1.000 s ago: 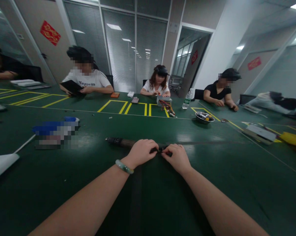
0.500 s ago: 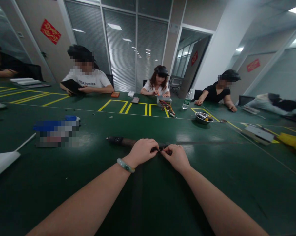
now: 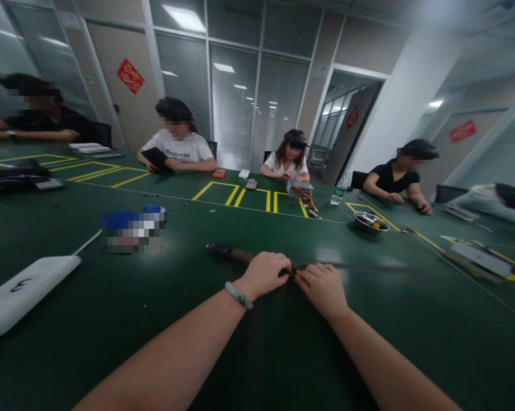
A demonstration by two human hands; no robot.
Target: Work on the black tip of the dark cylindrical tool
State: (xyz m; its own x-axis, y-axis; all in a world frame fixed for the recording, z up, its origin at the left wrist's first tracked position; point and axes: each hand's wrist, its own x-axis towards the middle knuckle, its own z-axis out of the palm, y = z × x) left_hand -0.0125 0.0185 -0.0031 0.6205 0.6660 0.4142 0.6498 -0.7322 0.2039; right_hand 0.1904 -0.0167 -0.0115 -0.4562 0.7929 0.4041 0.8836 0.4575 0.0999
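Observation:
A long dark cable (image 3: 234,254) lies across the green table in front of me, with a thick brown and black section at its left end. A thinner part runs off to the right. My left hand (image 3: 263,276), wearing a pale green bangle (image 3: 238,295) at the wrist, pinches the cable. My right hand (image 3: 323,288) holds it just beside the left. Their fingertips nearly meet around a small dark part, and the fingers hide the exact grip.
A green work table (image 3: 189,342) with yellow tape outlines stretches ahead. On it are a pixelated blue item (image 3: 133,228), a white pad (image 3: 26,291), a metal bowl (image 3: 370,223), a water bottle (image 3: 340,188), and a grey box with wires (image 3: 299,188). Several co-workers sit around it.
The whole scene has shifted right and tilted as my head turned. Both hands stay on the cable, and their grip shows no clear change.

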